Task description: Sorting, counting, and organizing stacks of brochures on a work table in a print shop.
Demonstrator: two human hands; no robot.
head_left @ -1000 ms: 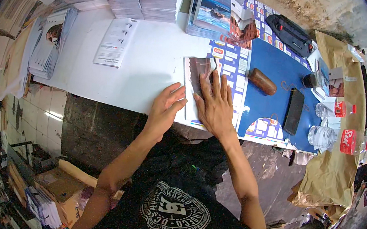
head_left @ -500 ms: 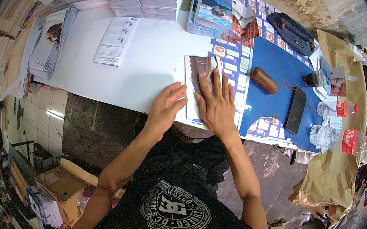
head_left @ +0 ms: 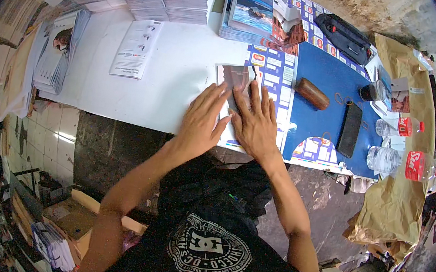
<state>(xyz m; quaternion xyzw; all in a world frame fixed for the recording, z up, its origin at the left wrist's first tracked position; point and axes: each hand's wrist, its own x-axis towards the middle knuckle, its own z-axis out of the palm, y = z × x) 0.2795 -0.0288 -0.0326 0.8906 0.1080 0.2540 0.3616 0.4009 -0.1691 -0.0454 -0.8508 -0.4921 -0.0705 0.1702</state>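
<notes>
A folded printed leaflet (head_left: 232,76) lies near the table's front edge, its brownish picture showing at the far end. My right hand (head_left: 257,122) rests flat on its right part with the fingers stretched away from me. On the left part lies my left hand (head_left: 203,117), fingers extended and the thumb pointing toward the right hand. Both palms hide most of the leaflet's near half. Farther left, another folded leaflet (head_left: 136,50) lies by itself on the white tabletop (head_left: 178,60).
Tall leaflet stacks (head_left: 188,4) stand at the back, beside a pile of picture sheets (head_left: 252,15). At right, a blue sheet (head_left: 319,67) bears a brown cylindrical block (head_left: 312,94) and a black oblong object (head_left: 350,129). Plastic bottles (head_left: 384,159) lie beyond it, beside brown paper (head_left: 388,211).
My left hand has moved right and away from me, from the leaflet's left edge onto its surface. The right hand stays almost where it was.
</notes>
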